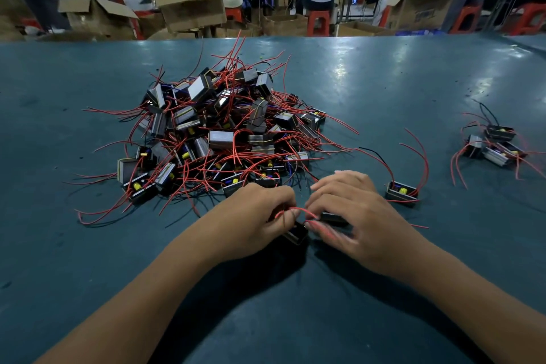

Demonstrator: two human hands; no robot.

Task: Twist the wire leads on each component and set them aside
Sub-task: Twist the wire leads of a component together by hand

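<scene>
At lower centre of the frame, a component (295,234) sits on the counter (384,83) between both hands. Left hand (251,216) and right hand (351,216) fingers pinch its red leads (298,210) just above it.

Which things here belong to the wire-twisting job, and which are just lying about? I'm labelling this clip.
Job:
- left hand
- right hand
- held component
- its red leads
- big pile
- small group far right
- single component

Lying about:
- cardboard boxes
- red stools
</scene>
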